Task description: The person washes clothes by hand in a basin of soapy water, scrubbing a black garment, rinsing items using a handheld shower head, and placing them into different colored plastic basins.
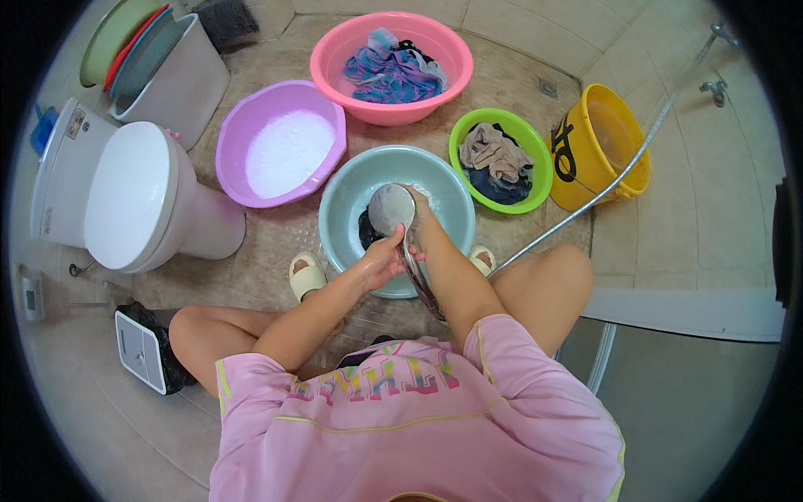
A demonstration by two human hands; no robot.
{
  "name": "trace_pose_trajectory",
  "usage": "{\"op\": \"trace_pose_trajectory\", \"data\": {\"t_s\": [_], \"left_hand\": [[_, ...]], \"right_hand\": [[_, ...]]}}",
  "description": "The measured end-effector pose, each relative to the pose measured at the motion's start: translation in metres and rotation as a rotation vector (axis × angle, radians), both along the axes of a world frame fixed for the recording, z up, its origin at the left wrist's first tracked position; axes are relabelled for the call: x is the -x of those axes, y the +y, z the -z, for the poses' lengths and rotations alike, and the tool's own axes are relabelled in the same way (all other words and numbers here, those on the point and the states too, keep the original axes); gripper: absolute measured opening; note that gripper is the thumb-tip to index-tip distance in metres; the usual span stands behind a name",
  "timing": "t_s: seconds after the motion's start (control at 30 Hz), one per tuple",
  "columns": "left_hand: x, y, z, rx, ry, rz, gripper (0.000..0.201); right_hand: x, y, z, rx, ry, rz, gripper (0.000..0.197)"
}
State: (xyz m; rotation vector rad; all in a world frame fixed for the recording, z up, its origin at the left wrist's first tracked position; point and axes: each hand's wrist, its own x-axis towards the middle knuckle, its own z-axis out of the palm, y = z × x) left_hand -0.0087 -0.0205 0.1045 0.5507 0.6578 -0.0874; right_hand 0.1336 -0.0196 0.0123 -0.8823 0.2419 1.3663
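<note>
My left hand (385, 259) is closed round the handle of a silver shower head (391, 209), its round head over the light blue-green basin (333, 213) between my feet. My right hand (418, 201) reaches into that basin just past the shower head, which hides its fingers. A dark, wet-looking cloth (366, 230) lies in the basin, partly covered by the shower head. From the handle the metal hose passes under my right forearm and knee and up to the wall at the right.
Around the basin stand a purple tub (232, 159) of suds, a pink tub (326, 50) with colourful clothes, a green tub (542, 155) with beige and dark clothes and a yellow bucket (577, 142). A white toilet (134, 197) is at left. The hose (585, 201) crosses at right.
</note>
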Motion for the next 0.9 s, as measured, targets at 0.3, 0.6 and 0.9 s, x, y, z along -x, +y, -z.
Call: {"op": "trace_pose_trajectory", "data": {"t_s": [0.3, 0.6, 0.9], "left_hand": [[-0.027, 0.035, 0.036, -0.012, 0.027, -0.278, 0.036], [-0.05, 0.112, 0.091, -0.044, 0.071, 0.022, 0.07], [-0.098, 0.121, 0.156, -0.246, 0.264, -0.292, 0.064]], "right_hand": [[0.003, -0.038, 0.032, 0.07, -0.561, -0.301, 0.03], [0.02, -0.109, -0.039, 0.439, -1.432, -0.153, 0.032], [0.021, -0.153, -0.136, 0.262, -1.017, -0.205, 0.024]]}}
